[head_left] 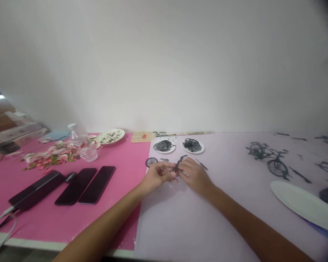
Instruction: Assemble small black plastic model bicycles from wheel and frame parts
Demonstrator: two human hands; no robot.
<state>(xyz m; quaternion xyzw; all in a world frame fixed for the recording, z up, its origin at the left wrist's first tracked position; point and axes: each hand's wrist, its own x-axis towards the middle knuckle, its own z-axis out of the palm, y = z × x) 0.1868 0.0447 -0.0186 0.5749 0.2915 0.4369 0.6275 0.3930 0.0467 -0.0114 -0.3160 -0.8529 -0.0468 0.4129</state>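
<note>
Evidently, left hand (157, 174) pinches thin black part (178, 163); right hand (194, 174) curled against it (firm grip unclear).

No word, brand or number can be read. At the far left, the stacked boxes (24, 133) bear faint marks, too small and blurred to make out. The bottle (75, 136) to their right has a pale patch that may be a label, with nothing legible on it. Farther right, a yellowish card (136, 137) carries a rounded orange-red mark; any lettering around it is too small to tell.
</note>
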